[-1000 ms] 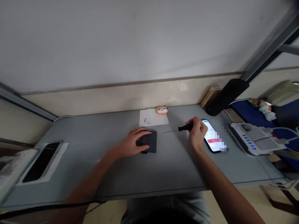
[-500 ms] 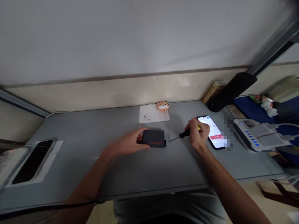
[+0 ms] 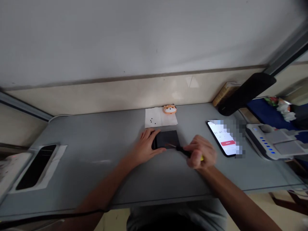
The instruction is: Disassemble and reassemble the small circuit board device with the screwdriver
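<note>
Two bare forearms reach over the near edge of the smooth grey tabletop (image 3: pixel 96 173); the right hand (image 3: pixel 201 155) is curled tight around one small screwdriver (image 3: pixel 184 150), its dark handle showing a yellow end below the fist and its thin metal shaft laid on the top of one flat black rectangular box (image 3: pixel 167 139); the left hand (image 3: pixel 146 146) rests with fingers spread, pressing the box's left side, so the two hands sit near each other with the box between them, about the middle of the tabletop; near the left edge one dark glossy phone-shaped slab (image 3: pixel 36 166) lies on a white sheet; toward the right edge one phone (image 3: pixel 222 137) lies face up, screen lit white with a red bar; beyond the right edge stands one pale plastic device (image 3: pixel 269 144) with a row of blue lights; against the far edge lies one white paper square (image 3: pixel 160 117) carrying four tiny dark specks, and one small orange rounded animal figure (image 3: pixel 169 109) sits on its far corner.
</note>
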A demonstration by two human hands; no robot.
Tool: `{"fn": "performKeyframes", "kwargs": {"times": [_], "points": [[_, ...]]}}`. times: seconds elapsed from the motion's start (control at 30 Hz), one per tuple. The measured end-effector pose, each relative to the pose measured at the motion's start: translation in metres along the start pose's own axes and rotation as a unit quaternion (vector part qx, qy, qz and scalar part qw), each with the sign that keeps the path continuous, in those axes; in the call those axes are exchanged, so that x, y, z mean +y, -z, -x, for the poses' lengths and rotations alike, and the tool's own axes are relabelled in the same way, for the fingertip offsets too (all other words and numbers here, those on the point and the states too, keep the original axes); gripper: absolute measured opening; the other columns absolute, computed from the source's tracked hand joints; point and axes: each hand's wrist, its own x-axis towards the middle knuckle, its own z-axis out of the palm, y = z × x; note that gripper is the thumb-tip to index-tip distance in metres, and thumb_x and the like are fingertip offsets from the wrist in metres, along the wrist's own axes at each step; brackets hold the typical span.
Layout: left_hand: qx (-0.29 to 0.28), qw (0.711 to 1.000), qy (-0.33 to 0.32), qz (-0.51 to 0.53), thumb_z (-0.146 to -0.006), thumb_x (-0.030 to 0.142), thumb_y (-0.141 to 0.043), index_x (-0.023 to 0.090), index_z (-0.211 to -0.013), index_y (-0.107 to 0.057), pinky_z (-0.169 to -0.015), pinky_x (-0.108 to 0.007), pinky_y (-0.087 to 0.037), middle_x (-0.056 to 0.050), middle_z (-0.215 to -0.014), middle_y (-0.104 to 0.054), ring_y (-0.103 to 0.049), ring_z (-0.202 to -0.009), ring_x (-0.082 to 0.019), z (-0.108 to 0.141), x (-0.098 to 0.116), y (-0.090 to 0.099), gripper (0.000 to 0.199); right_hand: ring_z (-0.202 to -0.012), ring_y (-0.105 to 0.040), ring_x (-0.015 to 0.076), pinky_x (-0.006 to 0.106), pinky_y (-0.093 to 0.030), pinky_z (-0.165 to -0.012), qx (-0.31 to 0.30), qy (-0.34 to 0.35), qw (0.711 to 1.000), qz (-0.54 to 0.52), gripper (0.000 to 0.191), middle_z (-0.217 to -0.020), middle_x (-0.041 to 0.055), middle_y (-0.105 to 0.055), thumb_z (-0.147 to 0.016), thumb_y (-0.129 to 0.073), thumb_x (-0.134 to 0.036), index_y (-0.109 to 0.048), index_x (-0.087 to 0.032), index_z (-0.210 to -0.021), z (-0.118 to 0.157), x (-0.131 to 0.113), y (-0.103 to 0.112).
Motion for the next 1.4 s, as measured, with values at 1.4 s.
{"fn": "performKeyframes", "kwargs": {"times": [1.4], "points": [[-0.024, 0.996, -0.047, -0.071, -0.082, 0.046, -0.083, 0.032, -0.143, -0.056, -0.114, -0.05, -0.044, -0.008, -0.139, -0.055, -0.052, -0.129, -0.033, 0.004, -0.01, 0.031, 0.068, -0.049, -0.04, 0.0128, 0.029, -0.033, -0.051, -0.092, 0.018, 0.995, 0.033, 0.035, -0.052, -0.0031, -0.049, -0.105, -0.041, -0.023, -0.056, -0.023, -0.073, -0.015, 0.004, 0.003]]}}
